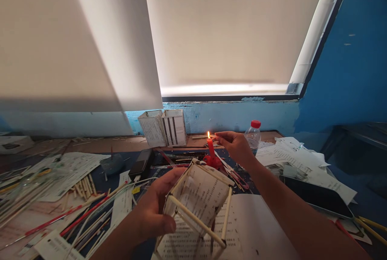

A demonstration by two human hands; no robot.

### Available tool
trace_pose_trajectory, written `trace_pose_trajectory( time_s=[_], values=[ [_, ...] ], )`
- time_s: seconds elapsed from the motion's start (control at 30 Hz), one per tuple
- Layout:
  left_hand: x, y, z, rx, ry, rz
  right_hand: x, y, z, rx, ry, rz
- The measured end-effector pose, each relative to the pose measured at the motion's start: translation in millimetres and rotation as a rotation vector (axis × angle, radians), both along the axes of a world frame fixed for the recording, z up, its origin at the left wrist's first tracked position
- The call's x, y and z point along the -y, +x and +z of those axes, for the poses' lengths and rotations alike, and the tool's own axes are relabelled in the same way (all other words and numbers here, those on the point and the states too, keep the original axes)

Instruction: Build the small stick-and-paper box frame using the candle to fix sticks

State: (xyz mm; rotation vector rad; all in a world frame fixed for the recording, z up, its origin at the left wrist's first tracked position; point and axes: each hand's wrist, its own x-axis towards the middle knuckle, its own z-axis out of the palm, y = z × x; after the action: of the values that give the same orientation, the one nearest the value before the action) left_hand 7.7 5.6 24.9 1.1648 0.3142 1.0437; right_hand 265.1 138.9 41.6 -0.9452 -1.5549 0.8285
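My left hand (152, 209) grips a box-shaped frame (198, 201) made of thin sticks and printed paper, held tilted over the desk near the bottom centre. My right hand (234, 145) is stretched forward and pinches a thin stick (218, 134) whose tip reaches toward the flame of a lit red candle (210, 146). The candle stands upright on a red base just behind the frame. A sheet of printed paper (256, 227) lies under the frame.
Two paper-covered boxes (163, 127) stand at the back by the blue wall. A water bottle (253, 135) with a red cap is right of the candle. Loose sticks (86, 215) and papers cover the left. A dark tablet (316, 195) lies right, with papers.
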Motion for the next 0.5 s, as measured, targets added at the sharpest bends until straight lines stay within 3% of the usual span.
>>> trace_pose_trajectory(
  time_s=[0.33, 0.5],
  values=[
    [0.5, 1.6, 2.2, 0.016, 0.006, -0.012, -8.2, -1.9, -8.3, -0.152, -0.03, 0.024],
    [-1.8, -1.0, -3.5, -0.013, 0.071, 0.016, -4.4, 5.5, 9.3, -0.194, -0.057, 0.063]
  ],
)
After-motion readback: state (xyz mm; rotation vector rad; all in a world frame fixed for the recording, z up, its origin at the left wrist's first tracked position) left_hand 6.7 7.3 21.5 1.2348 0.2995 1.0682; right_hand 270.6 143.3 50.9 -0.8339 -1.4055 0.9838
